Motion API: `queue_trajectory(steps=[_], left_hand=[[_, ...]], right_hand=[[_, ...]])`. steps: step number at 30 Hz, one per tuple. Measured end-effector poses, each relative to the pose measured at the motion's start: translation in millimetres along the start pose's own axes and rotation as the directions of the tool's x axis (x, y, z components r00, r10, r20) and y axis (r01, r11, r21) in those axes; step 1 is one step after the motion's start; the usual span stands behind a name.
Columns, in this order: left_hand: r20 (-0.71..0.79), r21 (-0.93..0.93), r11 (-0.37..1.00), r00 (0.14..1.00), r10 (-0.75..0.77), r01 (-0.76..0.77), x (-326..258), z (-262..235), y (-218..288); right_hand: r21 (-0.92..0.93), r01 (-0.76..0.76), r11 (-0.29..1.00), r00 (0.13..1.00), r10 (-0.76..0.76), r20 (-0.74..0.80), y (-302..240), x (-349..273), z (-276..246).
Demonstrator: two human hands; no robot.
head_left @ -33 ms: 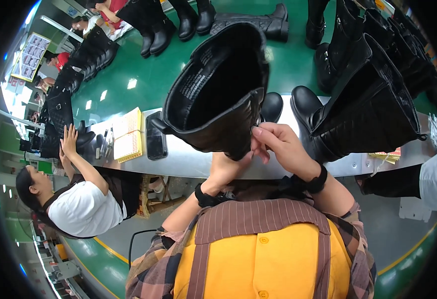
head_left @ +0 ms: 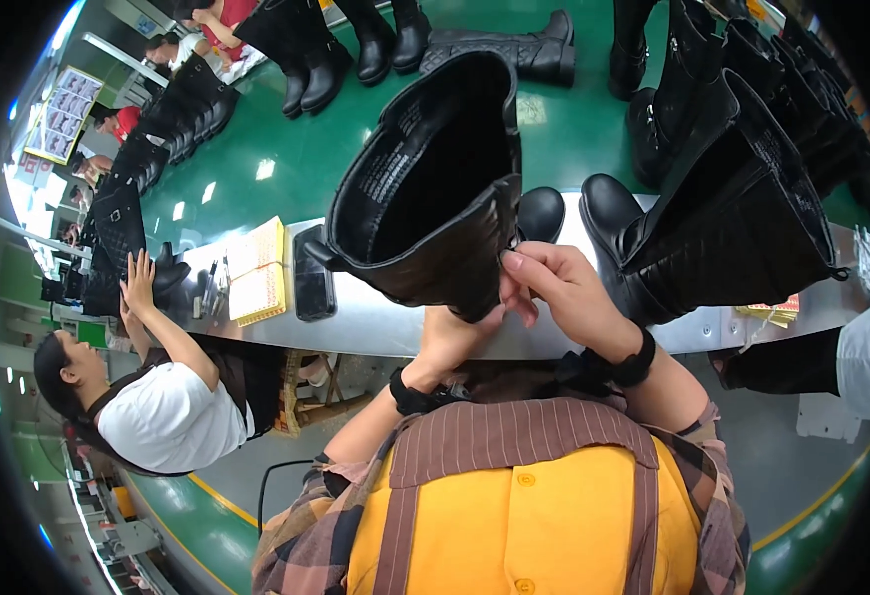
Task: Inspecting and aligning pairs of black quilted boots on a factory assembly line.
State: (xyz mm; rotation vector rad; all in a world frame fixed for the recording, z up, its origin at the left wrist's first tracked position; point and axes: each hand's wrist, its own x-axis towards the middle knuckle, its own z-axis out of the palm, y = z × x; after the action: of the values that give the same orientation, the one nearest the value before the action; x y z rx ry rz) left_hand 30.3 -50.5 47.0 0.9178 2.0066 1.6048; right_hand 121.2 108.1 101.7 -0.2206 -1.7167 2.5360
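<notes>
A tall black boot (head_left: 405,268) stands before me, its wide shaft opening tilted toward me and the dark lining showing. My left hand (head_left: 452,342) is closed against the lower near side of the shaft, with its fingers partly hidden behind the boot. My right hand (head_left: 554,288) pinches at the shaft's right side, thumb against forefinger. A small shiny bit shows by those fingertips, too small to make out. Just right of my right hand stands a second black boot (head_left: 723,238), its toe pointing away from me.
A metal worktop (head_left: 395,332) edges a green surface (head_left: 227,188) bearing more black boots (head_left: 499,50). To the left lie a phone (head_left: 313,273), a yellow-edged stack of cards (head_left: 258,273) and pens (head_left: 210,283). A co-worker in white (head_left: 172,416) touches a boot at far left.
The boot's upper rim has leaned slightly to the left and down. Both my hands keep nearly the same place on it.
</notes>
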Motion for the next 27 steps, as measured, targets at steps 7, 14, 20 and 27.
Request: queue_trajectory(steps=[7,14,20,27], left_hand=[[-0.012,0.035,0.999,1.0,-0.025,0.025,-2,-2,-1],[-0.054,0.091,0.994,0.997,0.063,-0.058,-5,3,1],[-0.08,0.008,0.965,0.962,-0.261,0.263,-1,14,16],[-0.353,0.345,0.91,0.866,0.354,-0.231,12,13,6]], right_hand=[[0.014,0.159,0.987,0.984,-0.16,0.072,-49,2,19],[-0.03,0.189,0.982,0.978,-0.185,0.1,-100,-1,29],[-0.009,0.307,0.952,0.926,-0.297,0.233,-106,-21,28],[-0.893,0.449,0.017,0.422,-0.885,0.195,-37,-113,-46]])
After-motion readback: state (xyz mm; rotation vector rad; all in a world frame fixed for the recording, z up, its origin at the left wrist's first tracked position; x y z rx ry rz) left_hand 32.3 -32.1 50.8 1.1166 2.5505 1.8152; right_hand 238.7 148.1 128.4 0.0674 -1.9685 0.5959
